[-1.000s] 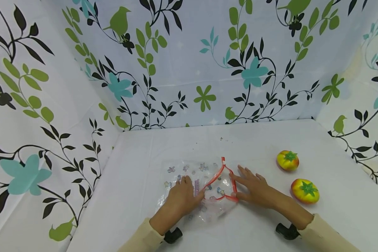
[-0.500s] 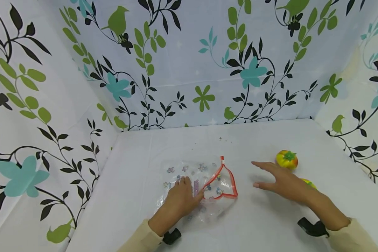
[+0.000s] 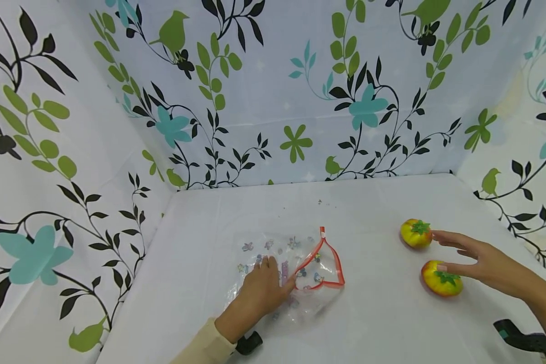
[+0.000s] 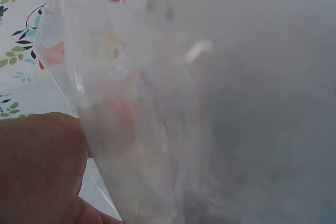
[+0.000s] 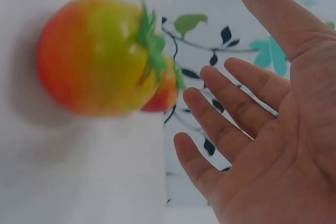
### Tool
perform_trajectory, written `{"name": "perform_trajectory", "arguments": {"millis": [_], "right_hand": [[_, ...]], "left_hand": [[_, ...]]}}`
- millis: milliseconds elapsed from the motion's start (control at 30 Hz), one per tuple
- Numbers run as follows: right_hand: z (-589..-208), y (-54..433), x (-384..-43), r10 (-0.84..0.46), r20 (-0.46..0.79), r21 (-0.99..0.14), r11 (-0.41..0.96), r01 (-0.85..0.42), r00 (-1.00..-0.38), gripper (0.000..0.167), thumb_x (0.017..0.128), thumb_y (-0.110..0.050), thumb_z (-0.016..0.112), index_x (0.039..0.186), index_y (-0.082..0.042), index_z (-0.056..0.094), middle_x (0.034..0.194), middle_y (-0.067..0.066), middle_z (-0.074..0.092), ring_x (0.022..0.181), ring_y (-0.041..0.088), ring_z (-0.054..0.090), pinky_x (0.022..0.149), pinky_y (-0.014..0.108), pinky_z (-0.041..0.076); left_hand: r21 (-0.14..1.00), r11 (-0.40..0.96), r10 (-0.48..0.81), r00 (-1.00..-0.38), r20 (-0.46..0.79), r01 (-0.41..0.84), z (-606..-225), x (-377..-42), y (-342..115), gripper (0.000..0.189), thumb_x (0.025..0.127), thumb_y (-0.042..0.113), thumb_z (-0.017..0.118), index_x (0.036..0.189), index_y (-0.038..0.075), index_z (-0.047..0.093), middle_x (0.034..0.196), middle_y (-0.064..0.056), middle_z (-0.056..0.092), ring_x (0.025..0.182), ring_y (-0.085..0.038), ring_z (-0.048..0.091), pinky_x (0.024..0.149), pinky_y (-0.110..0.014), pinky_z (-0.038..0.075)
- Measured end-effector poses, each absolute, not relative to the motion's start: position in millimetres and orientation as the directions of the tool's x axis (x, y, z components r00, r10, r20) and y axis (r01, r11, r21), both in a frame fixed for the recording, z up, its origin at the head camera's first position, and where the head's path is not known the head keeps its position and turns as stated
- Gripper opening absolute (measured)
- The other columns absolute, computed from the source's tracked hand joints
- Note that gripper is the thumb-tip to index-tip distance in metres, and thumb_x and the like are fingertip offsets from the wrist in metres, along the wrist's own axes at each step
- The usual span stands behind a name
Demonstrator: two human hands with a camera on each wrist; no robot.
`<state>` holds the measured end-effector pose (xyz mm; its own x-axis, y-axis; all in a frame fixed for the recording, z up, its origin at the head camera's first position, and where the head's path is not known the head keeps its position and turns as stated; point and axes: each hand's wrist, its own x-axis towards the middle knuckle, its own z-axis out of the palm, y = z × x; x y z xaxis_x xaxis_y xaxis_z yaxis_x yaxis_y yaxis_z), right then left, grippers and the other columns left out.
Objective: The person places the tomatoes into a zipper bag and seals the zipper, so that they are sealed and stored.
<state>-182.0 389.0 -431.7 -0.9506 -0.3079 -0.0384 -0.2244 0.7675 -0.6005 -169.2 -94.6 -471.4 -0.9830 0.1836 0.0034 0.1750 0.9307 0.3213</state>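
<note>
A clear plastic zip bag (image 3: pixel 273 247) with small printed figures and a red-edged mouth lies on the white table, its mouth gaping to the right. My left hand (image 3: pixel 266 285) grips the bag, the thumb tip at the red edge. In the left wrist view the film of the bag (image 4: pixel 157 108) fills most of the picture. At the right, two red-and-yellow toy tomatoes with green leafy tops stand one behind the other: the far tomato (image 3: pixel 415 233) and the near tomato (image 3: pixel 441 279). Over them reaches my right hand (image 3: pixel 487 260), fingers spread, holding nothing.
The white table (image 3: pixel 200 242) runs back to a patterned cloth (image 3: pixel 264 91) with leaves and birds; similar cloth hangs at both sides. Tiny specks (image 3: pixel 320 202) lie behind the bag. Black wrist mounts (image 3: pixel 523 336) sit under the forearms.
My right hand has let go of the bag's red edge and moved right, over to the two toy tomatoes. The left hand and the bag have stayed in place.
</note>
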Motion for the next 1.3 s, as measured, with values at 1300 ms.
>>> {"name": "perform_trajectory", "arguments": {"millis": [1300], "right_hand": [[-480,427,-175,-0.268,-0.35,-0.624,0.781,0.011,-0.898,0.079,0.1,-0.038,0.07,0.156,0.009,0.038,0.148,0.036,0.051,0.129,0.052,0.051,0.09,0.068,0.049]], "left_hand": [[0.301,0.937,0.184,-0.983,-0.001,0.175,-472,-167,-94,0.079,0.098,0.052,0.064,0.138,-0.015,0.051,0.142,-0.036,0.057,0.124,-0.05,0.062,0.097,-0.059,0.057]]}}
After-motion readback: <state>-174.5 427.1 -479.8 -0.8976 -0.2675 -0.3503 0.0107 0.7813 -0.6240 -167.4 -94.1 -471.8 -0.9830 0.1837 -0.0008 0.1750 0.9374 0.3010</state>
